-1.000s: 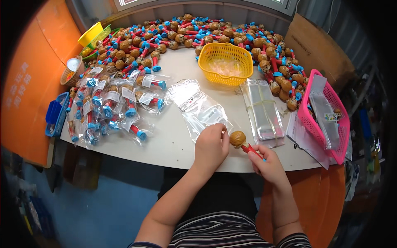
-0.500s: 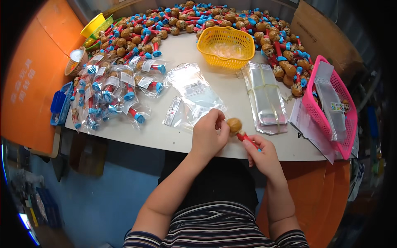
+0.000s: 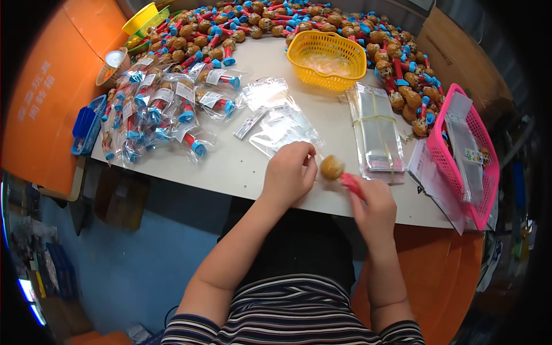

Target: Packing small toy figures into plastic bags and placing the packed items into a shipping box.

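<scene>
My right hand [image 3: 375, 208] grips a small toy [image 3: 339, 174] by its red handle, with the brown round head pointing up and left. My left hand [image 3: 289, 173] is at the near table edge, fingers curled, pinching beside the toy's head over a clear plastic bag [image 3: 283, 131]. Both hands sit close together above the white table [image 3: 253, 167].
Bagged toys [image 3: 155, 115] are piled at the left. Loose brown and red toys [image 3: 276, 17] line the far edge and right side. A yellow basket [image 3: 326, 58], a stack of clear bags [image 3: 376, 126], a pink basket [image 3: 466, 155] and a blue tray [image 3: 86, 125] stand around.
The view has shifted slightly. My hands stay together at the table edge, with the toy tilted a little further to the right in my right hand.
</scene>
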A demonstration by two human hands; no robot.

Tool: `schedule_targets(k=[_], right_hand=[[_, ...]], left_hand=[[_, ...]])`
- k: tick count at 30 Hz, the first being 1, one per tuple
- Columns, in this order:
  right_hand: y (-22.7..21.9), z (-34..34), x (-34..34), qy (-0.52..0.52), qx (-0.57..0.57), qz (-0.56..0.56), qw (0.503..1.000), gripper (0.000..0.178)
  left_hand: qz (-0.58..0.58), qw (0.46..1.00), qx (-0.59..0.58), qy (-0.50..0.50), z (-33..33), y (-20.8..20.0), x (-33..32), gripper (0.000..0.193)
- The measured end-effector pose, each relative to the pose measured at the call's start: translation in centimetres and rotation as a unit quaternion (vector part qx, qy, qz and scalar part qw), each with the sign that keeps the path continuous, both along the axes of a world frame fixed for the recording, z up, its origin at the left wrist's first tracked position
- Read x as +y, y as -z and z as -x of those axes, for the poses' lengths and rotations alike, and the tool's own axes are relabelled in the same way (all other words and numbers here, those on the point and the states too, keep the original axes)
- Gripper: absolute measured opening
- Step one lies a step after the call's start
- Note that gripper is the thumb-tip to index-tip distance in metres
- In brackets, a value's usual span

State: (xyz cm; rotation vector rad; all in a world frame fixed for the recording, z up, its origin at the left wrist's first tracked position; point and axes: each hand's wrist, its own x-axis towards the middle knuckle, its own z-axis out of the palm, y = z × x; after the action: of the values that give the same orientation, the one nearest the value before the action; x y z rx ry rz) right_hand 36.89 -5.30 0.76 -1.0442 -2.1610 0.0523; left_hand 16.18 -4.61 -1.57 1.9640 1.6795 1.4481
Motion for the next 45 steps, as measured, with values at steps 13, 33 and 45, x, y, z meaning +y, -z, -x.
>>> schedule_targets(k=[13, 33, 45], right_hand=[[-0.5, 2.0, -1.3, -0.049, 0.298, 0.537, 0.788, 0.027], [0.2, 5.3, -2.1, 0.040, 0.241, 0.468, 0.849, 0.023], [1.5, 6.9, -3.1, -0.002, 0.194, 0.340, 0.920, 0.023]], left_hand=[[0.132, 0.987, -0.080, -0.032, 1.9, 1.2, -1.4, 0.009], [0.115, 0.986, -0.121, 0.020, 3.8, 0.0, -3.1, 0.009], [0.041, 0.993, -0.072, 0.085, 4.1, -0.6, -3.7, 0.010]])
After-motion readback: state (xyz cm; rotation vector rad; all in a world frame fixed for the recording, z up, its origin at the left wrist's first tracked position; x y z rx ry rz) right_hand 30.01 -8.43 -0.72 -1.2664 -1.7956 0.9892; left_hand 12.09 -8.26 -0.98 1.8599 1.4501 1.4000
